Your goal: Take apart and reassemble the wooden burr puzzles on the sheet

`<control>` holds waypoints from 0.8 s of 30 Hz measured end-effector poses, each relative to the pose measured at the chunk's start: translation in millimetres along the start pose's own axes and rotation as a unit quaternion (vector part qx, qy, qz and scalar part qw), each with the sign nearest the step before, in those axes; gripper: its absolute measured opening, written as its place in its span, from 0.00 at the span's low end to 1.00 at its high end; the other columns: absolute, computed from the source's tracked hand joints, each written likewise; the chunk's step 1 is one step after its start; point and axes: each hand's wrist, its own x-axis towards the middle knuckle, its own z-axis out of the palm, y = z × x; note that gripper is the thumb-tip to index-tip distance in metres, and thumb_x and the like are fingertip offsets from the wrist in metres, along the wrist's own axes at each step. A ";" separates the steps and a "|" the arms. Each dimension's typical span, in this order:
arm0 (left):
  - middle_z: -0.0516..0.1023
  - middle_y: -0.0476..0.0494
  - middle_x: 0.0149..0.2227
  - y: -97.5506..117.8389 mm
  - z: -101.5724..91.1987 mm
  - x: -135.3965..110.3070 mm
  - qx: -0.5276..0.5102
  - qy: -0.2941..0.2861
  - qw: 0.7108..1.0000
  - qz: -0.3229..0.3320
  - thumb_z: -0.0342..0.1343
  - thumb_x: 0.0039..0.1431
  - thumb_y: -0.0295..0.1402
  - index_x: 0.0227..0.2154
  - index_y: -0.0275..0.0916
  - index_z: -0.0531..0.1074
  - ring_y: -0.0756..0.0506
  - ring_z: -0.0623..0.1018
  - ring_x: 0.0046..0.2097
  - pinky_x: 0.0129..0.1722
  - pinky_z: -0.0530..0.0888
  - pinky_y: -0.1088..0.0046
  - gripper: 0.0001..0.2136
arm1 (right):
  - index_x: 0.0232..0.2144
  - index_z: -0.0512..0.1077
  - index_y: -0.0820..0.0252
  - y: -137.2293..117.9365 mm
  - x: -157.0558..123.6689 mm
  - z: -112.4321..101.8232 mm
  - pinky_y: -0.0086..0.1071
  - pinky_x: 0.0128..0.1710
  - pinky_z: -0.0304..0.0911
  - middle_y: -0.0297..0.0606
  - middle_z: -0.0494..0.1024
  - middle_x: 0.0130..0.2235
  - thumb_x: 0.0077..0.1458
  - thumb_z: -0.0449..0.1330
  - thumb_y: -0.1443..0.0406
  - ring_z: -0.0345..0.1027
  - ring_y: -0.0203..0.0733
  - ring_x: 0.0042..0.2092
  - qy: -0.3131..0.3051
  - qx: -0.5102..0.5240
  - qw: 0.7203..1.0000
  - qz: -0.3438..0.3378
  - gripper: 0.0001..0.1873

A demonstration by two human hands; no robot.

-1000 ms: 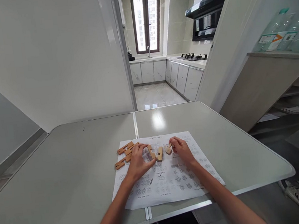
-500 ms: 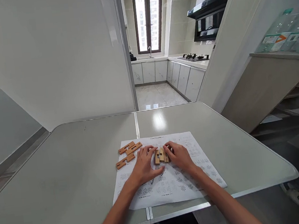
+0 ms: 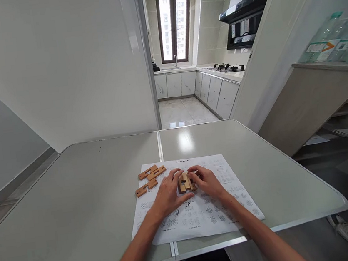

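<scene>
Several light wooden burr puzzle pieces [image 3: 186, 183] stand side by side on a printed instruction sheet [image 3: 199, 219]. The middle piece sticks up beyond its neighbours, and a dark notch shows among them. My left hand [image 3: 167, 192] curls round their left side, fingertips at the far end and thumb stretched along the near side. From the right, my right hand [image 3: 207, 182] presses its bent fingers and thumb against the pieces, hiding part of them. Off to the left lie three darker notched wooden pieces [image 3: 156, 173], apart from both hands.
The paper lies on a grey-green table [image 3: 76, 208] with a metal edge and a centre seam. Plastic bottles [image 3: 324, 44] stand on a shelf at the right. A kitchen with a gas stove [image 3: 226, 67] is beyond the table.
My right hand has shifted slightly left, and the light pieces now sit closer together. My left hand stays nearly in place. The darker pieces have not moved.
</scene>
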 end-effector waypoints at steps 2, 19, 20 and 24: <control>0.69 0.36 0.66 0.3 -0.6 0.3 0.000 0.000 1.000 0.000 0.71 0.55 0.46 0.66 0.49 0.63 0.30 0.75 0.61 0.59 0.72 0.49 0.38 | 0.44 0.76 0.55 -1.2 -0.6 0.5 0.36 0.33 0.70 0.39 0.83 0.41 0.68 0.55 0.53 0.76 0.43 0.33 -0.019 0.021 1.000 -0.001 0.16; 0.81 0.40 0.55 -8.1 -3.7 1.7 -0.008 0.027 0.997 -0.076 0.72 0.52 0.45 0.61 0.48 0.70 0.32 0.81 0.53 0.51 0.75 0.55 0.34 | 0.45 0.71 0.55 -3.3 -2.9 0.4 0.38 0.36 0.71 0.36 0.81 0.33 0.68 0.53 0.56 0.77 0.45 0.33 -0.016 0.068 0.997 0.026 0.12; 0.81 0.40 0.55 -9.8 -4.3 1.8 0.000 0.037 0.995 -0.090 0.72 0.52 0.44 0.61 0.47 0.70 0.32 0.81 0.53 0.51 0.76 0.55 0.34 | 0.45 0.71 0.55 -1.6 -2.6 0.5 0.38 0.35 0.70 0.38 0.81 0.36 0.67 0.53 0.56 0.77 0.45 0.33 -0.008 0.064 0.997 0.030 0.12; 0.82 0.40 0.52 -14.3 -7.9 2.2 0.043 0.079 0.986 -0.141 0.71 0.53 0.45 0.60 0.46 0.70 0.31 0.81 0.52 0.48 0.76 0.55 0.32 | 0.44 0.71 0.54 4.6 -1.3 1.2 0.38 0.34 0.70 0.42 0.82 0.44 0.66 0.54 0.55 0.76 0.43 0.33 0.004 0.055 0.998 0.039 0.12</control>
